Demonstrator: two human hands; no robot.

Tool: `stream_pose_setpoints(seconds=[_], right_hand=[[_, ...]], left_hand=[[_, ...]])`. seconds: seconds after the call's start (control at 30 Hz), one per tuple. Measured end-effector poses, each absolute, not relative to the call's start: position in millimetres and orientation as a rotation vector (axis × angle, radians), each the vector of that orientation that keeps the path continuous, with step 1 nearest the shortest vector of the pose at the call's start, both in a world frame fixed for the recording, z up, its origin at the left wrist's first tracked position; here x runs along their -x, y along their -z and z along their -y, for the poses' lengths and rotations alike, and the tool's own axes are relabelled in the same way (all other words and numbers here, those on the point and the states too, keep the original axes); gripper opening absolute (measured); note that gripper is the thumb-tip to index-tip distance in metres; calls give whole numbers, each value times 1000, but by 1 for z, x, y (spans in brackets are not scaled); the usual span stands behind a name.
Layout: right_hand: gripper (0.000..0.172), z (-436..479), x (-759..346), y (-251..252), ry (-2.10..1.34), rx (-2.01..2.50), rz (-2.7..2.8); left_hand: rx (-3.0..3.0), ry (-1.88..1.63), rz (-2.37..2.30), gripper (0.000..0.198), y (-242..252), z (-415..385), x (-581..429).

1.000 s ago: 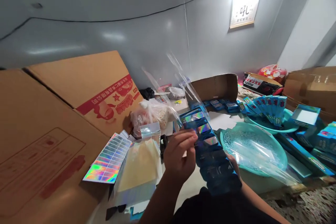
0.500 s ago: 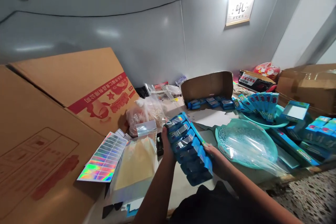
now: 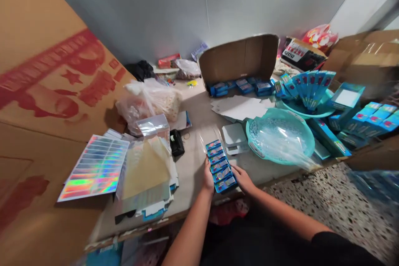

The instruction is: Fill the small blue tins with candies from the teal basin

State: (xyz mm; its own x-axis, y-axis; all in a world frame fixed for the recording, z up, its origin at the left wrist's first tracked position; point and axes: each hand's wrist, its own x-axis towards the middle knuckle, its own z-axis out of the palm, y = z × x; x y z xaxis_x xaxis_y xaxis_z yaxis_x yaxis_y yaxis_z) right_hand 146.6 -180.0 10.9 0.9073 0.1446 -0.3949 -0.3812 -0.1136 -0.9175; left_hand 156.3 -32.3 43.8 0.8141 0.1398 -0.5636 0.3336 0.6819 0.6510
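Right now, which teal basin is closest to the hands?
The front teal basin holding clear bags, beside the white scale, just beyond the right hand gripping the sleeved blue packs. The rear basin, behind it, holds fanned blue cartons.

Left hand (image 3: pixel 208 173) and right hand (image 3: pixel 243 178): both bare, small in frame, nails and knuckles too blurred to read. Left forearm (image 3: pixel 190 228): uncovered right to the bottom frame edge, slim outline. Right forearm (image 3: pixel 280 216): uncovered to past the elbow, where a black short sleeve (image 3: pixel 346 249) begins. The sleeve is plain matte fabric with a soft hem line, and its surface detail is too dark to make out. Between the arms there is a dark garment (image 3: pixel 249 237), black or very dark grey, matte, with faint folds. It is probably the same top as the sleeve, running down over the lap, but the light is low there and the seam cannot be made out.
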Motion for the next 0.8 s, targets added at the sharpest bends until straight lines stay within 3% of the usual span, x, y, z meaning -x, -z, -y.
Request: stream_pose_setpoints(seconds=[0.17,0.23,0.5,0.8], right_hand=[[34,214,-152,5,-589,1950,-22],[26,220,-165,3,-574,2075,31],[28,201,-198,1,-378,2269,215],[48,187,-192,8,-245,2282,41]], left_hand=[[-1029,58,-646,51,-7,18,-128],[-1130,56,-634,47,2,10,-124],[-1472,70,-536,47,23,-6,-144],[-1551,14,-471,44,27,-3,-153]])
